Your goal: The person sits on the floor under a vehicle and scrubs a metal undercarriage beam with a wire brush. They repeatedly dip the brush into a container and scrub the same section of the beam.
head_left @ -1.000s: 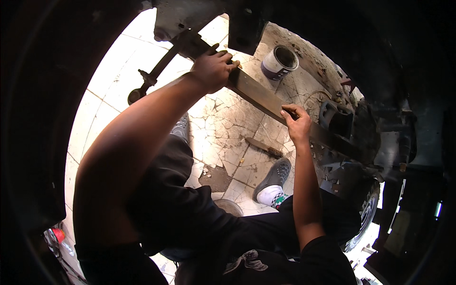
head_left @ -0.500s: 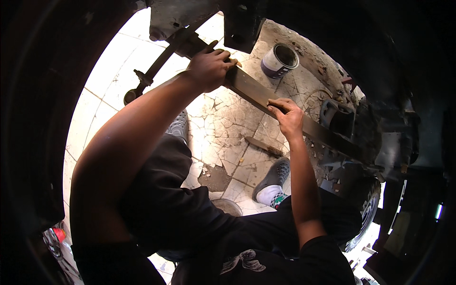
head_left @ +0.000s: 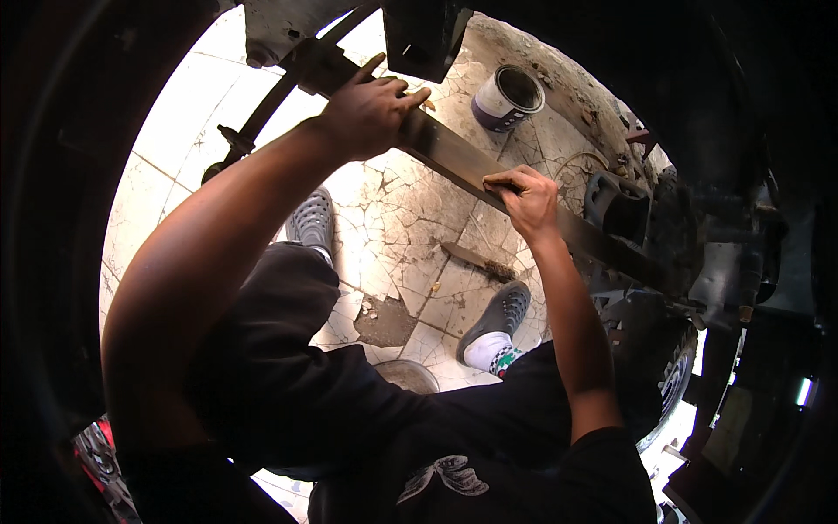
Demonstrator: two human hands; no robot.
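Observation:
A long, flat dark metal bar (head_left: 454, 157) runs slantwise from the upper left to the lower right under a vehicle. My left hand (head_left: 371, 109) lies over its upper part, fingers apart and one pointing up toward the far side. Farther down the bar, my right hand (head_left: 528, 199) is closed in a pinch, its fingertips at the bar's surface. Whatever sits between those fingertips is mostly hidden and too small to name.
On the cracked tile floor (head_left: 393, 210) stands an open paint can (head_left: 511, 98) beyond the bar. A wooden-handled brush (head_left: 476, 260) lies below it, and a round container (head_left: 407, 375) sits between my legs. Dark vehicle parts surround the view; a tyre (head_left: 676, 375) is at right.
The view has shifted a little. My right hand keeps its pinch at the bar, turned slightly with the fingertips pointing more to the left. My left hand stays on the upper bar, fingers more spread.

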